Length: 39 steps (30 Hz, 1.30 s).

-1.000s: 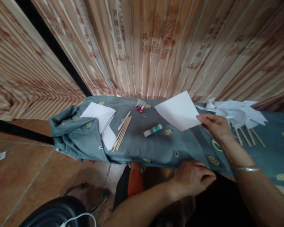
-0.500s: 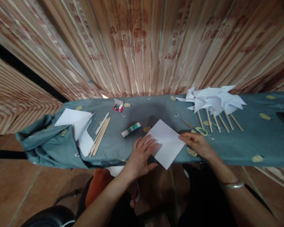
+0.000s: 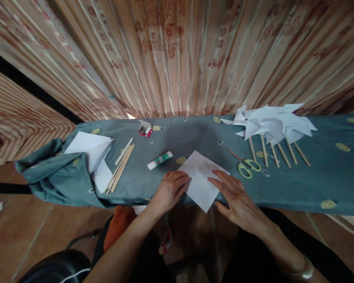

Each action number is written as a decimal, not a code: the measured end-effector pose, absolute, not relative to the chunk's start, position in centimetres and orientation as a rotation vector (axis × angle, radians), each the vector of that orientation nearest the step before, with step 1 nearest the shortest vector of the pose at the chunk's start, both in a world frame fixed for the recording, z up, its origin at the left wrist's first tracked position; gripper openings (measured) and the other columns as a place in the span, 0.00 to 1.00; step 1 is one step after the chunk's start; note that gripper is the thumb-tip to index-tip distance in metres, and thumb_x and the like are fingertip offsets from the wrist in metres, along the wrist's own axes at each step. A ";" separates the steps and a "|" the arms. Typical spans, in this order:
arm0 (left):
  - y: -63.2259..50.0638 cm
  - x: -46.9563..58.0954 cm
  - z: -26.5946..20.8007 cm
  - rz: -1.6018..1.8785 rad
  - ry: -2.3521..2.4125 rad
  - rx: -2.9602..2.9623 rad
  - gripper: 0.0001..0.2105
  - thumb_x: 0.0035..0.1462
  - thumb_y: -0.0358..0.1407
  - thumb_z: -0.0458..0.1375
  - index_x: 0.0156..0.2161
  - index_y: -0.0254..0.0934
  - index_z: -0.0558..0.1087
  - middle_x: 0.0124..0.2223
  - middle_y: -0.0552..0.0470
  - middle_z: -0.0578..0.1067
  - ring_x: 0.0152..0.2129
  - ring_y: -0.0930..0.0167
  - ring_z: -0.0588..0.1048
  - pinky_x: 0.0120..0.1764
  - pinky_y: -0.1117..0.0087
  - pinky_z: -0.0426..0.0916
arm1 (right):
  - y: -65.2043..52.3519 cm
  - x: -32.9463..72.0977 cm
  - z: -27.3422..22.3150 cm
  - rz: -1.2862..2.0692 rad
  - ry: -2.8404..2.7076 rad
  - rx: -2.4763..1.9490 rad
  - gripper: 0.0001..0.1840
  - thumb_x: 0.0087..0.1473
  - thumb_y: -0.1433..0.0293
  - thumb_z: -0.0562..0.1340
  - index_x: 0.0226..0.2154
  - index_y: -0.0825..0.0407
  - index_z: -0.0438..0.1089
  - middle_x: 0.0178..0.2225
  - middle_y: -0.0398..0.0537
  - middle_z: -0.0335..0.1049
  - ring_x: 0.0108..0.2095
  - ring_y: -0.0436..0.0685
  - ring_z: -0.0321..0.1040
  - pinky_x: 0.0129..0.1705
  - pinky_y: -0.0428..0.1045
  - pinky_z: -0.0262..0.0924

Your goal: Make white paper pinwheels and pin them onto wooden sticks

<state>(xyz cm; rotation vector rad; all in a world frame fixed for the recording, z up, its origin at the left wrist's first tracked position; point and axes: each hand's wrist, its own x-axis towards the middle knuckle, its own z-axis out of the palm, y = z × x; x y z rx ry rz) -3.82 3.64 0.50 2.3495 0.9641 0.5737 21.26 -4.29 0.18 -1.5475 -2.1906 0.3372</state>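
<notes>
A square white sheet of paper (image 3: 201,182) lies turned like a diamond at the table's front edge, one corner reaching over it. At its left corner, my left hand (image 3: 171,190) pinches the paper between thumb and fingers. My right hand (image 3: 231,195) rests on the sheet's right side with fingers apart, thumb near the lower edge. Green-handled scissors (image 3: 244,167) lie to the right of the paper, blades pointing away. A glue stick (image 3: 159,160) lies on its side to the left.
Several paper pinwheels (image 3: 273,122) on wooden sticks lie at the back right. Further left are thin wooden sticks (image 3: 120,169), a white pencil-like stick (image 3: 124,151), a stack of white paper (image 3: 88,147) and a small open red box (image 3: 145,129). A patterned curtain (image 3: 177,59) hangs behind the blue-grey tablecloth (image 3: 297,184).
My right hand has left the sheet's right corner and moved left onto the paper, fingers spread. My left hand's flat fingers have closed on the left corner. The scissors are now uncovered.
</notes>
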 end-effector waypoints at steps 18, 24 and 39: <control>2.8 -4.2 0.5 0.702 1.085 2.148 0.16 0.67 0.41 0.50 0.52 0.34 0.73 0.45 0.44 0.79 0.41 0.65 0.78 0.45 0.63 0.74 | 2.9 20.7 -0.5 0.744 -1.565 -1.546 0.11 0.53 0.58 0.64 0.33 0.47 0.77 0.48 0.51 0.76 0.49 0.63 0.73 0.55 0.61 0.64; 1.9 -3.9 0.3 0.861 1.055 2.482 0.18 0.67 0.34 0.49 0.60 0.34 0.64 0.56 0.38 0.73 0.55 0.60 0.71 0.53 0.54 0.70 | 5.5 20.4 -2.1 0.584 -1.669 -1.564 0.12 0.54 0.58 0.63 0.32 0.47 0.77 0.48 0.52 0.75 0.49 0.65 0.72 0.54 0.64 0.64; 0.2 -1.5 -1.7 0.342 0.926 2.718 0.33 0.64 0.47 0.52 0.66 0.29 0.53 0.69 0.37 0.55 0.68 0.53 0.48 0.66 0.47 0.47 | 6.3 19.6 -2.3 0.363 -1.757 -1.610 0.14 0.56 0.58 0.61 0.29 0.48 0.76 0.45 0.51 0.76 0.48 0.64 0.71 0.51 0.61 0.65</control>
